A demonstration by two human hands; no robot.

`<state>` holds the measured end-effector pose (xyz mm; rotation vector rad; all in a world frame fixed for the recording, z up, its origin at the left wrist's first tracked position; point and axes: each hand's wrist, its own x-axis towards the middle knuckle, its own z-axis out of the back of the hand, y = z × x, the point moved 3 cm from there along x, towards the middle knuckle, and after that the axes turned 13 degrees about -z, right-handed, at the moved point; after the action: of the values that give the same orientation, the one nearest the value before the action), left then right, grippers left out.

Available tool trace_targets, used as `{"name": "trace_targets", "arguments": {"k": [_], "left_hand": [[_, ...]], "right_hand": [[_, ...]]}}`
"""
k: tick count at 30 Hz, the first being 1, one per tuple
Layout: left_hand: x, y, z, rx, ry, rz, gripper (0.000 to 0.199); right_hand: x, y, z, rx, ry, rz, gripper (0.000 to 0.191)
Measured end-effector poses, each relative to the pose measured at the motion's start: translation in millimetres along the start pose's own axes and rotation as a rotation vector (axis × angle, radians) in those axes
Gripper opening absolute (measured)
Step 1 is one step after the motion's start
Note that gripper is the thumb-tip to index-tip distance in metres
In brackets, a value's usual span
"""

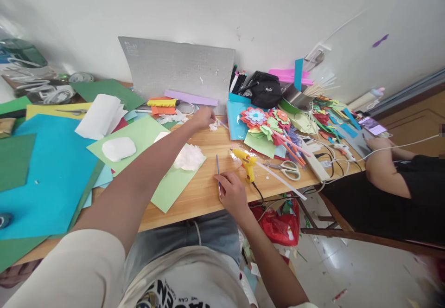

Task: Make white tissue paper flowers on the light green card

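My left hand reaches to the back of the table, its fingers pressed together by small white paper scraps. What sits between those fingertips is too small to tell. Near the front edge my right hand holds a thin blue stick upright in the picture, between thumb and fingers. To its right lies a yellow glue gun with a clear glue stick. A crumpled white paper piece rests on light green paper left of the right hand.
Colored paper covers the left side. A grey board leans on the wall. Scissors, paper flowers, a black pouch and a power strip are to the right. Another person's arm rests at the far right.
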<state>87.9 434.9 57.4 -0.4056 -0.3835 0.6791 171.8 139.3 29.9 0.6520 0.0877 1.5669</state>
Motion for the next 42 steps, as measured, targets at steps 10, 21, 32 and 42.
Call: {"name": "trace_targets", "arguments": {"k": [10, 21, 32, 42], "left_hand": [[0.5, -15.1, -5.0, 0.035, 0.043, -0.035, 0.025], [5.5, -9.0, 4.0, -0.176, -0.161, 0.101, 0.025], [-28.7, -8.6, 29.6, -0.64, -0.222, 0.236, 0.015], [-141.5, -26.5, 61.9, -1.263, -0.177, 0.395, 0.005]], "right_hand": [[0.4, 0.7, 0.2, 0.012, -0.008, -0.012, 0.034], [-0.1, 0.0, -0.4, 0.021, -0.003, -0.015, 0.034], [-0.5, -0.6, -1.7, 0.052, -0.032, 0.008, 0.035], [-2.1, -5.3, -3.6, 0.047, -0.029, 0.006, 0.033]]}}
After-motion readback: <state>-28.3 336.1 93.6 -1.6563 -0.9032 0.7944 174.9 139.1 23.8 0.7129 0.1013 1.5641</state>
